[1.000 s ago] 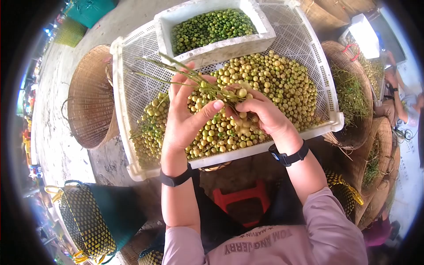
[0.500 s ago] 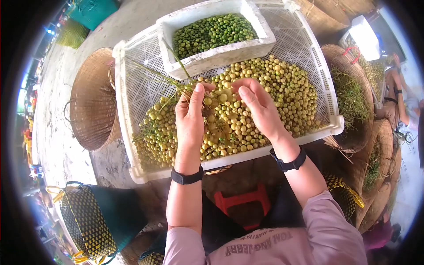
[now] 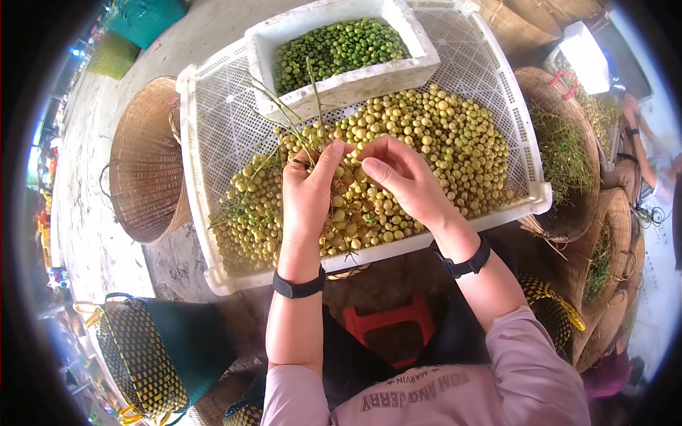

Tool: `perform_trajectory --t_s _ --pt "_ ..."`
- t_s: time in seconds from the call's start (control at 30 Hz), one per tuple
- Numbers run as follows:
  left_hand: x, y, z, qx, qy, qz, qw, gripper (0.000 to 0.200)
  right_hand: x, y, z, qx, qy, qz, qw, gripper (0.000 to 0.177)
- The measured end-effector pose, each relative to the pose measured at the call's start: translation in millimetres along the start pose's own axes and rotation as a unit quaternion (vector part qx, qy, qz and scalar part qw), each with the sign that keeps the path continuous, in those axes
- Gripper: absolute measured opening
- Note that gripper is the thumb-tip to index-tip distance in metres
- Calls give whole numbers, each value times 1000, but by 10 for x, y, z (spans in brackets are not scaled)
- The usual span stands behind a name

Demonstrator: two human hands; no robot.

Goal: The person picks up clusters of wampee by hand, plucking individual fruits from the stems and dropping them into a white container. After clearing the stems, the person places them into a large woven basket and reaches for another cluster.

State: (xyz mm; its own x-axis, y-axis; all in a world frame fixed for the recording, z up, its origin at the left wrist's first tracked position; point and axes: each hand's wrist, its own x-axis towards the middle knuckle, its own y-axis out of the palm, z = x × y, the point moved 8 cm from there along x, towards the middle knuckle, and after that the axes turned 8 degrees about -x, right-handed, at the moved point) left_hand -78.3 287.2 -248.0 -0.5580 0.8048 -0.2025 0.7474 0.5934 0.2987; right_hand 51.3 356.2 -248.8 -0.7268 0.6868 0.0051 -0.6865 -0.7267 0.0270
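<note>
My left hand (image 3: 307, 188) is closed around a bunch of thin green stems (image 3: 319, 113), which stick up past its fingers; small round fruits hang below. Facing it, my right hand (image 3: 405, 177) has its fingers curled and its thumb close to the fingertips, beside the bunch. Whatever lies between those fingertips is hidden. Both hands are above a heap of yellow-green round fruits (image 3: 440, 135) in a white perforated tray (image 3: 213, 85). At the tray's far side stands a white foam box (image 3: 362, 84) holding smaller, darker green fruits (image 3: 341, 50).
A woven basket (image 3: 145, 160) stands left of the tray, and another with green stalks (image 3: 565, 153) is on the right. A checked yellow-black basket (image 3: 135, 355) sits lower left. A red stool (image 3: 389, 316) shows below. Another person's arm (image 3: 639, 145) appears far right.
My right hand has moved left, closer to my left hand, and its fingers have drawn together. The stems in my left hand have tilted more upright.
</note>
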Motion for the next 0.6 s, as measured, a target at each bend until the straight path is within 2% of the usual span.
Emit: perform_trajectory --t_s 0.03,0.13,0.17,0.23,0.27,0.37,0.43,0.5,0.53,0.6 --pt "2 -6 8 4 -1 -3 1000 22 6 -30 -2 0 0 0 1000 23" --pt "19 -33 70 -5 -22 5 1000 22 4 -96 -146 176 105 -32 978 21" --pt "19 -21 70 -5 -19 3 1000 21 15 -109 -165 176 105 -31 978 21" --pt "0 -40 19 -24 -21 -19 999 21 30 -125 -243 329 113 -34 937 19" --pt "-8 -72 -14 -21 -35 -32 999 21 41 -154 -241 341 102 -35 934 21" --pt "-27 -76 -68 -12 -40 -40 998 21 31 -150 -180 265 98 -1 959 27" --pt "-6 -66 -56 28 -12 -26 999 22 16 -142 -203 107 96 -22 989 32" --pt "-14 -6 6 4 -29 6 1000 22 -9 -73 -226 81 135 -26 987 29" --pt "-31 32 25 5 -43 13 999 22 0 -4 -53 47 51 34 997 24" --pt "-35 0 76 21 -73 7 997 21 -17 -68 -69 50 68 24 996 22"
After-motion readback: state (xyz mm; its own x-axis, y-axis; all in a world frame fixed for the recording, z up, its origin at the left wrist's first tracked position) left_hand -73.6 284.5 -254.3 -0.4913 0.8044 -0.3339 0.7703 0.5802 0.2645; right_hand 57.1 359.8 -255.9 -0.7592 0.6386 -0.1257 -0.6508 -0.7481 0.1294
